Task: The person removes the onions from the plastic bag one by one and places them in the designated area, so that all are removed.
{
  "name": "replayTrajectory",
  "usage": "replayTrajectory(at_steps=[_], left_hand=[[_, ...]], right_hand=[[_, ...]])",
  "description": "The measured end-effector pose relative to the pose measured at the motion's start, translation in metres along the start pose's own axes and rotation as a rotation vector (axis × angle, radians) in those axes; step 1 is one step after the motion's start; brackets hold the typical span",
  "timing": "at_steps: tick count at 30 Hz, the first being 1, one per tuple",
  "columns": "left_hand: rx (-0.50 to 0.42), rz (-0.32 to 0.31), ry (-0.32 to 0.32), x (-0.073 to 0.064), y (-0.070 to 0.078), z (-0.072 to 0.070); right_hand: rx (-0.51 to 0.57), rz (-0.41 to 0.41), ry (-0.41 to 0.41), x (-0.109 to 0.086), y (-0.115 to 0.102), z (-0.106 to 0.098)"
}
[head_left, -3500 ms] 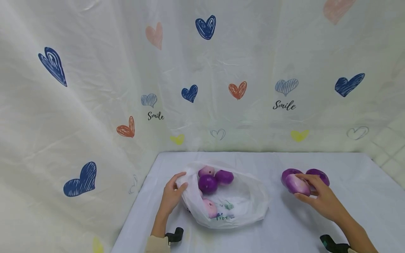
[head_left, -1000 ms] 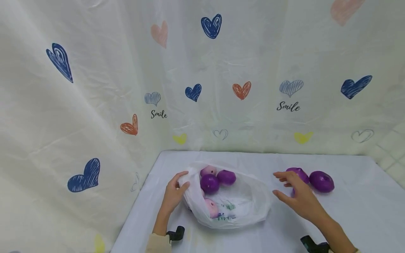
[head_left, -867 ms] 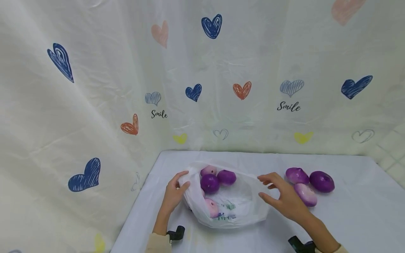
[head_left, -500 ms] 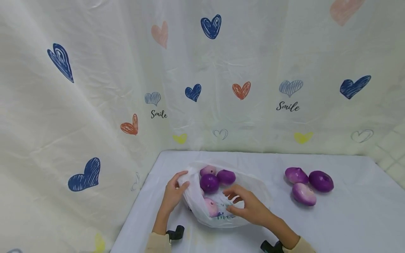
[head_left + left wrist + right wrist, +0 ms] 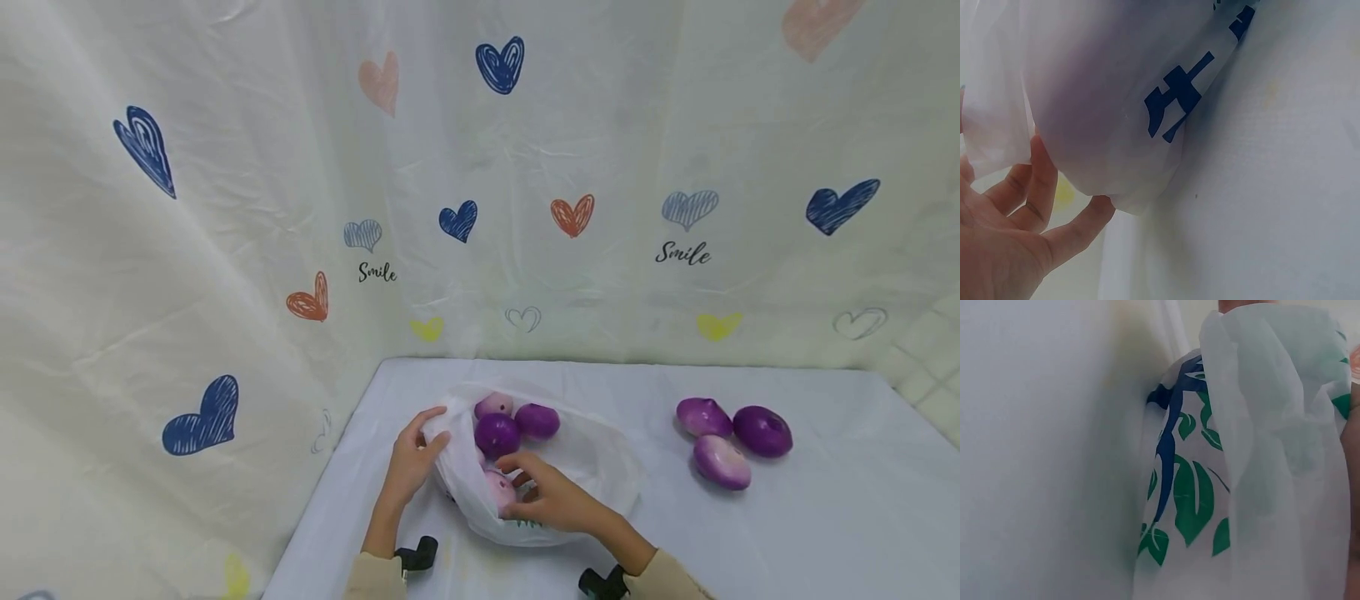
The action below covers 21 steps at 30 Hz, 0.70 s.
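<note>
- Right hand moved left since about a second ago, from between the three loose onions and the bag to inside the bag mouth; left hand stayed put.
- Right fingers and thumb curved at the right side of a pink onion in the bag; couldn't tell if they pinched it.
- Left hand pinched the left rim of the white plastic bag, thumb apart from fingers.
- Bag lay on its side in the table's left half, mouth open; blue lettering and green leaf prints showed in right wrist view.
- Deeper in bag, beyond the pink onion: dark purple onion, plus another purple onion and a pale pink onion just behind it.
- Three loose onions sat close together toward the far right corner of the table: pointed onion, round dark onion, pale-topped onion nearest the near edge.
- Heart-print curtain hung behind the far edge.
</note>
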<state>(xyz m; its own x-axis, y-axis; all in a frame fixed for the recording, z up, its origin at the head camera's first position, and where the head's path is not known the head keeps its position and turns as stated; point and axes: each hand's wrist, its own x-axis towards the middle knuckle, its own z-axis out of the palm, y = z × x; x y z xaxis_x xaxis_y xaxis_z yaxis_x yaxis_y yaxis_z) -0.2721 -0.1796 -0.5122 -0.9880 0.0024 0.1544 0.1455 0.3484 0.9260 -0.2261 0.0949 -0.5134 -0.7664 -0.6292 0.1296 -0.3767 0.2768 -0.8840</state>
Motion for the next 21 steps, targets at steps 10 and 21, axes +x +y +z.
replayTrajectory(at_steps=[10,21], left_hand=[[0.002,0.010,0.002,-0.001,0.000,0.002],[0.011,0.004,0.002,-0.001,-0.002,0.002]], right_hand=[[-0.035,0.023,-0.051,0.010,0.006,0.005],[-0.092,0.028,0.042,0.006,0.008,0.007]])
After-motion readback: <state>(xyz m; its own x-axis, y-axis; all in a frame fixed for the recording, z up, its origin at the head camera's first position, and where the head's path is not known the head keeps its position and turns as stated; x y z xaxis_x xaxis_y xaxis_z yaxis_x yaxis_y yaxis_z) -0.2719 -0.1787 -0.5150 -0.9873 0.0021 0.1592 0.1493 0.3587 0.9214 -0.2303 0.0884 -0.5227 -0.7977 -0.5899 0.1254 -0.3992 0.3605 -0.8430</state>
